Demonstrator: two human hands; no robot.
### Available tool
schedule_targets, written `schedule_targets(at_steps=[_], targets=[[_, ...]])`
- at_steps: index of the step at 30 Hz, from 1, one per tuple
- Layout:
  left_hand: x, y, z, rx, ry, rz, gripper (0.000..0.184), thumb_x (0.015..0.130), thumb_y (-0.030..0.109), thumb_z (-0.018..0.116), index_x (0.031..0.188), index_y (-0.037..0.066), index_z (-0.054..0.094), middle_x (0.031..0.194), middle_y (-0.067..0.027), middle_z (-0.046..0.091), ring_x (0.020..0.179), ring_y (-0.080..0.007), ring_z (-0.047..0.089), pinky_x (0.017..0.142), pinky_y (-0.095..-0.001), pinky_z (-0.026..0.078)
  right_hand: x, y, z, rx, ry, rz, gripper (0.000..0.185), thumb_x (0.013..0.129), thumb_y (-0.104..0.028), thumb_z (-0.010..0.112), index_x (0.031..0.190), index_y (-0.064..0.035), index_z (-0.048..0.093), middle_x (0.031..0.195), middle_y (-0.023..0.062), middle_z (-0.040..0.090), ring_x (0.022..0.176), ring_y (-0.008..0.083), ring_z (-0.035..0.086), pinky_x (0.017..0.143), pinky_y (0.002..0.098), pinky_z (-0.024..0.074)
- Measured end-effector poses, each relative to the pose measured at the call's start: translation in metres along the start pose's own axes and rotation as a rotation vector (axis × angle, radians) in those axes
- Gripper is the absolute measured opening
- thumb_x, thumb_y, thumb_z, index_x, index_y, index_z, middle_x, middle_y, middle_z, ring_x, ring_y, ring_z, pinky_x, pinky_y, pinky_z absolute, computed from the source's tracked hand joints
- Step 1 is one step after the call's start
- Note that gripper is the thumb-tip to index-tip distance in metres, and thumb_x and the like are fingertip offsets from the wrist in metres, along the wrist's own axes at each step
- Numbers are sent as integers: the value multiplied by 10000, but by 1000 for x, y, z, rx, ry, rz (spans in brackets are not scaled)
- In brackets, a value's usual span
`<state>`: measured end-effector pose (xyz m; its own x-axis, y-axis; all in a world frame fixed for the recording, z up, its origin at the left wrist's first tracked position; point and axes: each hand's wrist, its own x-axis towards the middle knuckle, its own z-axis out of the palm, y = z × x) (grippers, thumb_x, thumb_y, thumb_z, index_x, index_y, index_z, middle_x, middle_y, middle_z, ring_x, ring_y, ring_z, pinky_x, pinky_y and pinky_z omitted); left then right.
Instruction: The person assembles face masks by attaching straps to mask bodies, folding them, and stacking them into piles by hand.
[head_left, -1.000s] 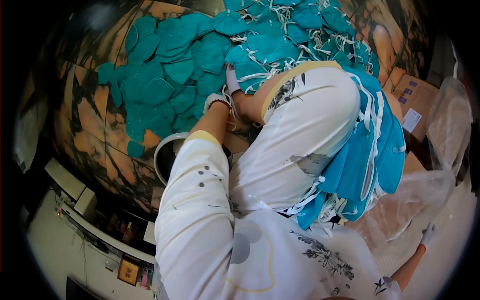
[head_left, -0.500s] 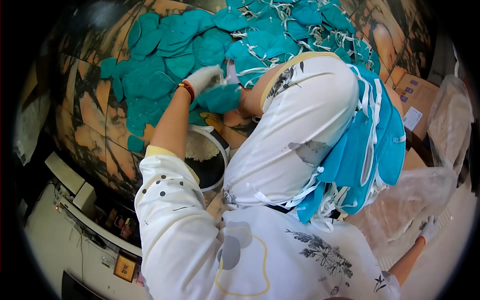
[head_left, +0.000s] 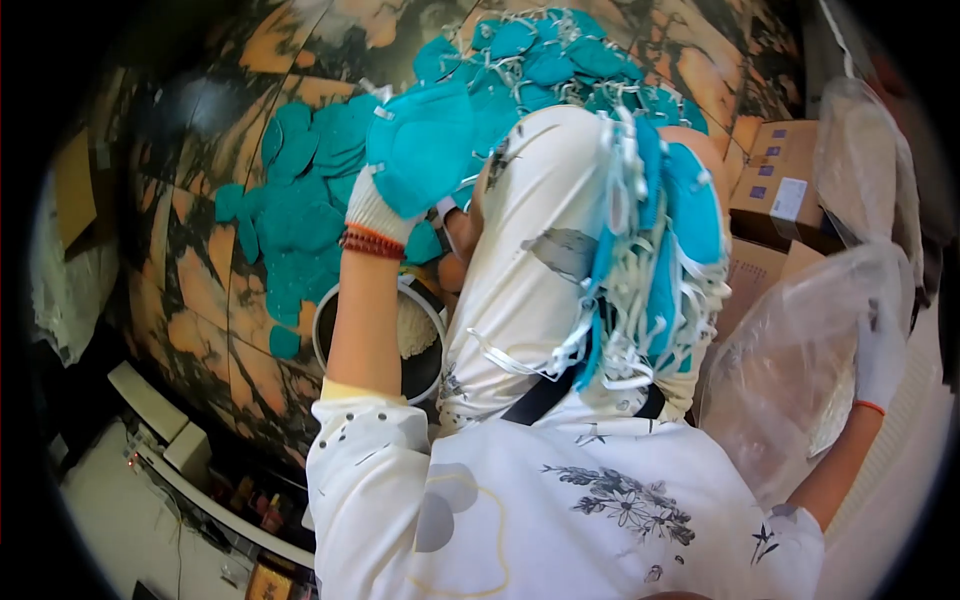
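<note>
My left hand (head_left: 375, 205), in a white knit glove with a red bead bracelet at the wrist, holds up a teal face mask (head_left: 425, 140). The mask hides most of the fingers. At the right side my right hand (head_left: 880, 360), gloved in white, is up against a clear plastic bag (head_left: 790, 340); its fingers are not clear to me. Several teal masks with white straps (head_left: 690, 210) hang over my raised knee. Beyond my left hand, loose teal masks (head_left: 300, 220) lie spread on the floor, and a pile of strapped masks (head_left: 550, 65) lies farther back.
A round bin (head_left: 324, 345) with whitish material inside stands beside my left forearm. Cardboard boxes (head_left: 765, 215) stand at the right, next to the plastic. The floor (head_left: 170, 250) is dark and orange marbled tile. A white shelf edge (head_left: 200, 500) runs along the lower left.
My left hand has risen with the mask, which now faces me broadly. My right hand has moved up from the lower right to the plastic bag. The view has shifted slightly.
</note>
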<state>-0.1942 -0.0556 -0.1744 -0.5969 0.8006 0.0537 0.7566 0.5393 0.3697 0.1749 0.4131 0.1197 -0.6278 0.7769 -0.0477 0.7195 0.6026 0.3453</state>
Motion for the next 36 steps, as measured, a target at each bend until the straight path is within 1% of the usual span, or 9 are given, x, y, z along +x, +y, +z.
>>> schedule_targets(at_steps=[3,6,8,10,16,20,25,31,36], targets=[[-15,43,-33,-277,61,36,436,1070,308,398,1414,49,469,1405,-138,563,1250,-267,554,1058,-390,480,-23,-60,-39,381,245,-254,297,986,-119,560,1265,-39,625,1154,120,685,931,190,633,852,291,491],[-36,84,-47,-1335,-76,-164,431,1070,297,402,1407,36,469,1367,-143,583,1211,-250,578,1015,-377,510,-53,-133,-64,786,438,-663,246,951,-58,631,1189,-30,687,1174,36,643,908,76,560,820,229,471],[-48,127,-64,-2396,-244,-375,426,1068,293,411,1404,37,472,1344,-137,596,1174,-229,596,987,-367,523,-74,-178,-50,1121,455,-804,292,878,-52,706,1170,-57,694,1191,84,644,976,123,617,834,249,497],[-48,169,-82,-2579,-456,-359,416,1066,358,426,1295,40,566,1285,-144,629,1142,-247,608,964,-407,526,-98,-209,-44,1071,578,-1122,282,859,-99,683,1141,-87,678,1183,74,642,1024,162,620,872,302,497],[-81,216,-101,-1431,-385,-158,356,1033,341,528,1255,70,589,1091,-75,631,937,-125,603,848,-279,503,-135,-219,-23,866,479,-1510,246,816,-146,642,1062,-138,649,1077,67,654,1001,241,644,848,384,522],[-77,216,-137,-988,-235,-715,172,999,236,613,989,73,667,714,-20,638,584,-84,570,513,-294,485,-127,-179,-30,916,50,-1499,220,790,-105,620,1008,-85,643,1005,71,632,875,268,649,741,390,522],[-54,201,-141,64,645,-7,220,893,99,711,1110,97,673,956,-39,644,796,-155,642,713,-268,542,-93,-149,-49,418,254,-1164,257,789,-55,646,1044,-42,669,1064,87,644,986,264,628,808,399,508],[-1,221,-145,286,297,404,155,827,113,699,982,126,708,1171,-26,638,1112,-219,620,927,-361,536,-52,-210,-23,35,749,-1147,268,765,-68,688,1014,-106,780,1361,57,567,1201,221,527,1053,325,430],[10,204,-144,380,197,541,148,742,113,698,886,127,668,1168,-3,632,1212,-180,560,1028,-370,479,-28,-214,-17,-71,525,-1376,131,760,-132,712,872,-134,779,1082,8,641,1136,181,533,1078,312,382]])
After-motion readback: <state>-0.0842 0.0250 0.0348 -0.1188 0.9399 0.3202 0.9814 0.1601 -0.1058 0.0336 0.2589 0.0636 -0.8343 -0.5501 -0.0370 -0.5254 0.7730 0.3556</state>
